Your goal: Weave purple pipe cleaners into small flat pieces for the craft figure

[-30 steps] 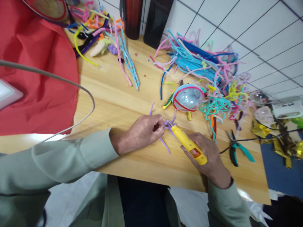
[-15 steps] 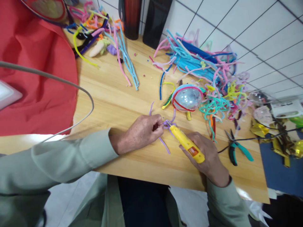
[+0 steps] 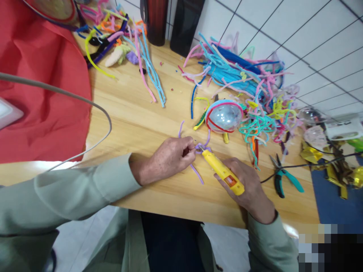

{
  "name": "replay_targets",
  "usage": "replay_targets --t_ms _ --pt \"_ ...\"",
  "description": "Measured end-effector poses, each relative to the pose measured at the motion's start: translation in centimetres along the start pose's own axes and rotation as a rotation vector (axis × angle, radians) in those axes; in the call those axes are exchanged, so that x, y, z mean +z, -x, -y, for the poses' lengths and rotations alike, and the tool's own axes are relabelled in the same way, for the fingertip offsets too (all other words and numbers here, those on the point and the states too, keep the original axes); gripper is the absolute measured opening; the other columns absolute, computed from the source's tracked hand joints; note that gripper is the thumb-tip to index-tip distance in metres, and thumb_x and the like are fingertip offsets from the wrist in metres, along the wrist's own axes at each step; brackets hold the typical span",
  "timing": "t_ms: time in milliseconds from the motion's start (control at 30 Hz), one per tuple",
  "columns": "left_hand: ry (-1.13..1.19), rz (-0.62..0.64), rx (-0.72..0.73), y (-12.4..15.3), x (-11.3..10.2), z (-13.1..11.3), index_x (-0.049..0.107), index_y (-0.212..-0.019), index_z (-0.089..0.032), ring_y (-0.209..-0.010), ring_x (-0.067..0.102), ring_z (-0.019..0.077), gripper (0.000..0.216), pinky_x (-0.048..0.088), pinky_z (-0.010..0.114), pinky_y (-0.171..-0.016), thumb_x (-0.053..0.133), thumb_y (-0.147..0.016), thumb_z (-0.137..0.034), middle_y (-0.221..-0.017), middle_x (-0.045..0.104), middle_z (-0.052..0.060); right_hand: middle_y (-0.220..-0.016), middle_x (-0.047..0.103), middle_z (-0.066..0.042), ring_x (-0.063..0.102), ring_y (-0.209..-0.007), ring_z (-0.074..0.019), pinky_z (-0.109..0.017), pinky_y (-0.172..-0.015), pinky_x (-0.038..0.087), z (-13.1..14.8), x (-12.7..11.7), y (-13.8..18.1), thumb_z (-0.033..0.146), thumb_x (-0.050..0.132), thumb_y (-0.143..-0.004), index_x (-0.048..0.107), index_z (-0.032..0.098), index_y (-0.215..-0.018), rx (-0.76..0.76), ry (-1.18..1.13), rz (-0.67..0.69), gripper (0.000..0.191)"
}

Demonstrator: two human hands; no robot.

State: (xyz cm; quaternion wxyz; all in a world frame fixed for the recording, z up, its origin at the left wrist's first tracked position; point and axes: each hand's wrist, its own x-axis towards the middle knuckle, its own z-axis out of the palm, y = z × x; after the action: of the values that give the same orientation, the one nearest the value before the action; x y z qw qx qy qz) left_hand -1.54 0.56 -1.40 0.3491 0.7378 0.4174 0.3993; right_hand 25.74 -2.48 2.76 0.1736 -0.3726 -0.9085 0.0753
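Observation:
My left hand (image 3: pixel 170 159) is closed, its thumb and fingertips pinching purple pipe cleaners (image 3: pixel 196 174) bent into a small looped shape. Loose purple ends stick out above and below the fingers. My right hand (image 3: pixel 249 187) is wrapped around a yellow hot glue gun (image 3: pixel 219 168), whose metal nozzle points left and meets the purple loops by my left fingertips. Whether glue is coming out is too small to tell. Just beyond the loops lies a clear plastic dome (image 3: pixel 224 116) edged with blue and red pipe cleaners.
Teal-handled pliers (image 3: pixel 279 176) lie right of my right hand, with a black cord (image 3: pixel 300 165) across them. A heap of coloured pipe cleaners (image 3: pixel 235 75) lies against the tiled wall. A red cloth (image 3: pixel 45 94) and a grey cable (image 3: pixel 85 99) are at left, a dark red flask (image 3: pixel 154 22) behind.
Both hands, the glue gun and the purple pipe cleaners keep almost the same place. The whole view has shifted very slightly.

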Motion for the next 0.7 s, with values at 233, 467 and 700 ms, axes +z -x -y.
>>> replay_targets --t_ms 233,467,700 --pt "-0.006 0.016 -0.026 0.01 -0.03 0.00 0.057 -0.076 -0.018 -0.053 0.049 0.0079 0.021 0.035 0.021 -0.053 0.059 -0.097 -0.019 -0.062 0.057 -0.005 -0.088 0.072 -0.005 0.070 -0.074 -0.0219 -0.034 -0.065 0.054 0.08 -0.07 -0.14 0.018 0.061 -0.102 0.056 0.025 -0.105 0.016 -0.012 -0.013 0.009" --pt "0.003 0.009 -0.014 0.00 -0.01 0.00 0.058 -0.077 -0.018 -0.053 0.050 0.0078 0.021 0.035 0.021 -0.053 0.059 -0.098 -0.021 -0.062 0.058 -0.005 -0.084 0.069 -0.004 0.067 -0.071 -0.0200 -0.033 -0.064 0.053 0.05 -0.16 -0.09 0.021 0.061 -0.104 0.055 0.024 -0.101 0.009 0.000 -0.007 0.008" --pt "0.006 0.008 -0.011 -0.02 0.01 0.05 0.058 -0.077 -0.018 -0.053 0.049 0.0074 0.020 0.035 0.020 -0.052 0.058 -0.097 -0.019 -0.062 0.057 -0.005 -0.083 0.069 -0.003 0.067 -0.070 -0.0198 -0.032 -0.063 0.052 -0.02 -0.23 -0.07 0.019 0.061 -0.102 0.056 0.024 -0.101 -0.001 0.000 -0.005 0.008"
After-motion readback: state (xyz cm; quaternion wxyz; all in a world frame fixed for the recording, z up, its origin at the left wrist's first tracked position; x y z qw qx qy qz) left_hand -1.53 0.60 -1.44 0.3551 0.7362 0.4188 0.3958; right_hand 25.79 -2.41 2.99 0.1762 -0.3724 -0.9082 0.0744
